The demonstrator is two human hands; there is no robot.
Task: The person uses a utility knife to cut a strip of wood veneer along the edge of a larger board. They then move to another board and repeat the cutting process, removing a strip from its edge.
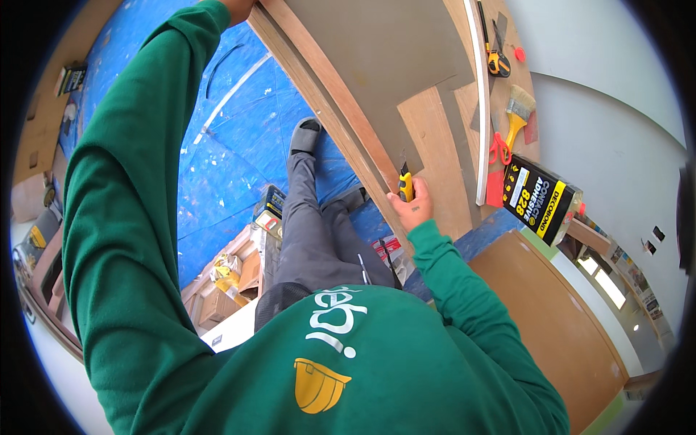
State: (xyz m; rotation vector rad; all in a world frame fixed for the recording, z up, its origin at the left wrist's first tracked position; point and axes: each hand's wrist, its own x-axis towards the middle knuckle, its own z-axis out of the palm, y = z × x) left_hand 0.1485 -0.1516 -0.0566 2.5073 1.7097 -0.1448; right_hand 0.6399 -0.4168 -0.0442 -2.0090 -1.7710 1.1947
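Note:
My right hand (412, 208) is closed round a yellow and black utility knife (406, 186), its blade pointing away from me over the worktop. Beneath the knife lies a wood-grain strip (433, 130) on a grey sheet (362, 36). A long reddish wooden batten (341, 94) runs along the worktop's left edge, beside the knife. Up at the top of the view, my left hand (239, 7) is at the far end of that wooden edge. It is cut off by the frame, and its fingers are hidden.
To the right are a white strip (482, 109), a tape measure (498, 64), a paintbrush (519, 109), red-handled scissors (499, 148) and a black-and-yellow tin (538, 197). A paint-spotted blue tarp (239, 145) covers the floor. A brown panel (544, 312) stands at lower right.

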